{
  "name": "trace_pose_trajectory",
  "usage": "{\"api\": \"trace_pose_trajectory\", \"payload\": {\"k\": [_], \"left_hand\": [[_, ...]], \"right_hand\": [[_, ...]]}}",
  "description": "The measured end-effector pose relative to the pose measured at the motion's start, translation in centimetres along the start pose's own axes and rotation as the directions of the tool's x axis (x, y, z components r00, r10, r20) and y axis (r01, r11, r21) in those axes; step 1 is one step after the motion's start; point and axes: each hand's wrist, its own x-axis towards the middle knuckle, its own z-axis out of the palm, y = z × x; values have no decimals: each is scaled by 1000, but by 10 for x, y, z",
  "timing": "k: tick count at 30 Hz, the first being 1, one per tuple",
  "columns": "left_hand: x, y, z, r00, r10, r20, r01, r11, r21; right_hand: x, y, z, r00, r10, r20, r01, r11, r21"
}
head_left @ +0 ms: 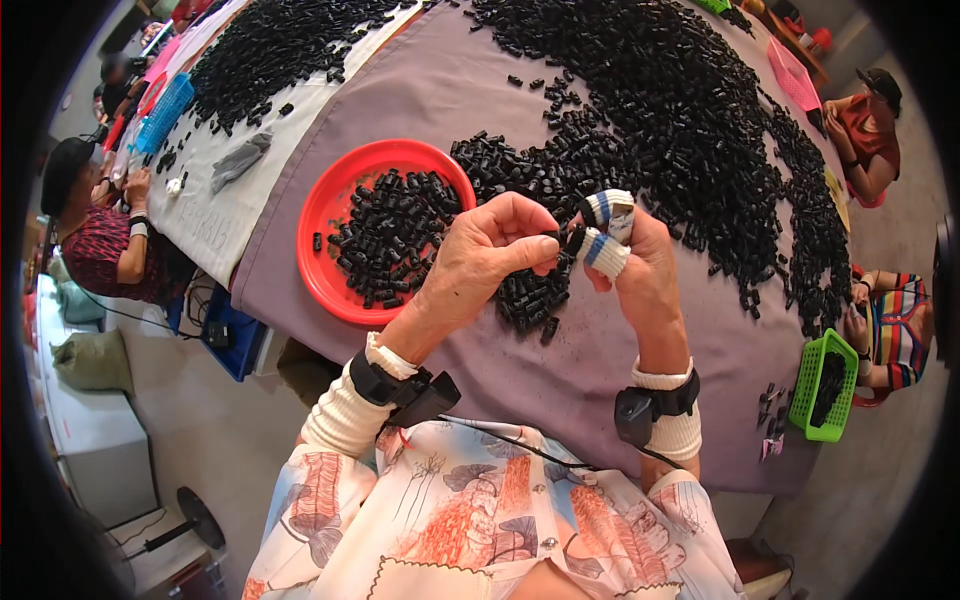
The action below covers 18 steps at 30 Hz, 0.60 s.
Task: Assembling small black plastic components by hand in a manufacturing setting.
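Over the near side of the table my two hands meet, fingertips almost touching. My right hand wears white cloth finger covers with blue stripes on the thumb and a finger. Between those covered tips it pinches a small black cylindrical part. The thumb and fingers of my left hand are pressed together beside that part; whatever they hold is hidden. To the left, a round red tray carries many similar black parts. Beneath and beyond my hands spreads a large heap of the same black parts.
A mauve cloth covers the table. A grey cloth and a blue basket are on the pale-covered table at left. A green basket sits at the right edge. Other people work at left and right; cables hang from my wrist devices.
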Motion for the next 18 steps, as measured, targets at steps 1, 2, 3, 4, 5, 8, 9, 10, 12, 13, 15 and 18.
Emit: {"api": "trace_pose_trajectory", "payload": {"k": [1,2,3,4,5,8,9,10,12,13,15,18], "left_hand": [[0,0,0,999,-44,6,43,999,33],[-1,0,1,999,-48,8,47,998,32],[-1,1,1,997,-80,-13,81,996,41],[-1,1,2,993,-113,-35,114,992,49],[0,0,2,993,-115,-34,117,992,48],[2,-5,3,978,-206,-18,193,941,-279],[4,-8,4,977,-215,-4,196,898,-395],[4,-10,5,975,-223,10,198,841,-504],[6,-11,8,973,-232,19,207,828,-521],[7,-12,10,971,-238,29,216,815,-537],[7,-12,14,969,-248,16,219,821,-527],[7,-17,12,969,-248,14,219,826,-519]], "right_hand": [[1,2,-1,1000,18,1,-18,1000,7],[1,4,-1,999,36,2,-36,999,14],[2,5,-2,999,37,0,-37,999,15],[3,7,-3,999,36,-4,-36,999,25],[3,7,-4,999,35,-8,-34,999,36],[4,6,0,998,9,-55,-6,998,68],[4,5,-1,998,10,-55,-6,998,69],[3,4,-2,999,-13,-42,14,999,28],[2,3,-2,999,-34,-33,34,999,-12],[2,3,-1,997,-65,-36,63,997,-38],[1,3,-1,995,-93,-41,91,994,-61],[1,1,-1,997,-77,-20,74,989,-126]]}}
